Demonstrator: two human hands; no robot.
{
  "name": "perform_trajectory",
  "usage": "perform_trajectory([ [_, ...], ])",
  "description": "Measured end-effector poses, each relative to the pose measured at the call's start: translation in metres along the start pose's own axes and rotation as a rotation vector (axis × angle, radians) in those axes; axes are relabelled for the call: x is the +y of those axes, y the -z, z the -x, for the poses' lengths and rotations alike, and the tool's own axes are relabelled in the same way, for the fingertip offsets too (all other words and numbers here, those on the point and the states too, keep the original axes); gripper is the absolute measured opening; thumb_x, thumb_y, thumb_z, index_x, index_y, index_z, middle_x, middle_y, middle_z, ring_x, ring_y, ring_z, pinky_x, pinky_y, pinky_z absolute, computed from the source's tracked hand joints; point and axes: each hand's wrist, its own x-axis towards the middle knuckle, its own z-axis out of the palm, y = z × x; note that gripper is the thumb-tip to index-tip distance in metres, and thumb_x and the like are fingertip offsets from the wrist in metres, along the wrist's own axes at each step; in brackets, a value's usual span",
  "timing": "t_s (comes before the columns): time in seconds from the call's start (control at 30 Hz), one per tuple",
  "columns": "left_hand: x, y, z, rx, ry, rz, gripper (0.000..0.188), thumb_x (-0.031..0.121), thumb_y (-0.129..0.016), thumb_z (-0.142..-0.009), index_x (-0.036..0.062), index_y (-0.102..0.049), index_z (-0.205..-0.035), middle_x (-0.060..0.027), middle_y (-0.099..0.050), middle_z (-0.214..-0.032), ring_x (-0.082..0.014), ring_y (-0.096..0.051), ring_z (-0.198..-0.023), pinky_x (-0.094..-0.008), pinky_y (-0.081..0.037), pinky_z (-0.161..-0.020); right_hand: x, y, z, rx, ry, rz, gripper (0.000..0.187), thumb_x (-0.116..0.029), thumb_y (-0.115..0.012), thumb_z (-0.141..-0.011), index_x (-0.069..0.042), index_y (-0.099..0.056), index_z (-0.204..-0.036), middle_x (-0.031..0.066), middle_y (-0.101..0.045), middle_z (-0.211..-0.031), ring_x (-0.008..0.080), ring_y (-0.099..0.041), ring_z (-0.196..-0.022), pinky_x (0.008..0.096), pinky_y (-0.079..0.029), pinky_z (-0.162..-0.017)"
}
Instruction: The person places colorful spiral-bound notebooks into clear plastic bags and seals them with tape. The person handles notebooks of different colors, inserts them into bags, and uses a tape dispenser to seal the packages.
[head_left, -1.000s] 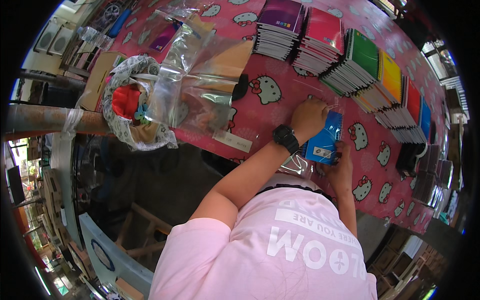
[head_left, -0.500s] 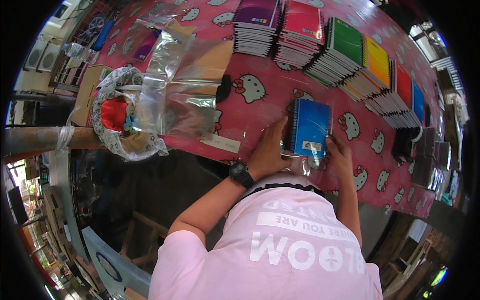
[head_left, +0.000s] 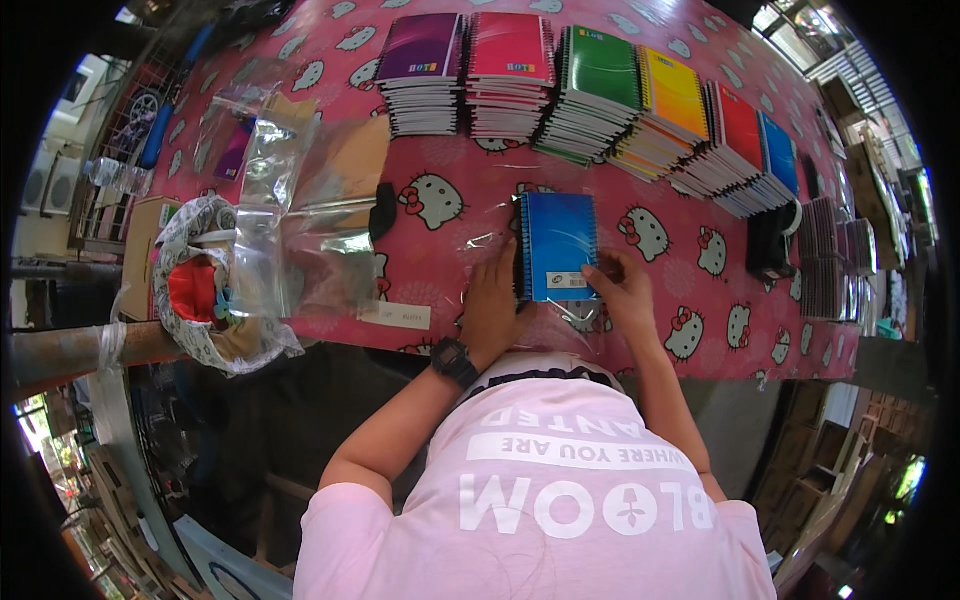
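Note:
A blue spiral notebook (head_left: 558,232) with a small white label near its lower edge lies in front of me, on or inside a clear plastic bag (head_left: 575,318); I cannot tell which. Along the notebook's left edge rests my left hand (head_left: 490,305), its fingers stretched out and its thumb pointing toward the lower corner. My right hand (head_left: 624,290) pinches the notebook's lower right corner, thumb and fingertips at the edge. A black watch (head_left: 455,362) is on my left wrist.
Beyond the notebook stand stacks of spiral notebooks: purple (head_left: 420,50), pink (head_left: 510,48), green (head_left: 603,72), yellow (head_left: 675,95), red (head_left: 735,125) and blue (head_left: 778,155). Clear plastic bags (head_left: 310,215) lie at left, near a cloth-lined basket (head_left: 190,290). A patterned pink cover (head_left: 640,330) spans the table.
The whole view has shifted, so the table's things sit farther left. My right fingers have come onto the notebook's lower right corner. My left hand stays along its left edge.

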Motion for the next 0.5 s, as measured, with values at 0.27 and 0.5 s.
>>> perform_trajectory([
  [0.27,0.006,0.003,-0.004,-0.038,0.027,0.016,0.081,0.011,-0.068,-0.066,-0.0026,-0.028,-0.136,-0.0222,-0.047,-0.121,-0.0363,-0.044,-0.108,-0.0427,-0.038,-0.093,0.011,-0.010,-0.007,0.028,0.100,-0.126,0.051,-0.020,-0.067,-0.081,0.008,-0.049,-0.119,0.0148,-0.063,-0.098,0.0167,-0.060,-0.087,0.0290,-0.047,-0.076],
  [0.5,0.025,0.012,-0.040,-0.058,0.348,0.915,0.066,0.008,-0.055,-0.077,-0.0057,-0.027,-0.135,-0.0254,-0.043,-0.127,-0.0345,-0.039,-0.122,-0.0409,-0.032,-0.101,0.010,-0.009,-0.010,-0.049,0.037,-0.126,0.049,-0.016,-0.063,-0.082,0.005,-0.048,-0.122,0.0162,-0.064,-0.098,0.0160,-0.060,-0.086,0.0285,-0.046,-0.076],
])
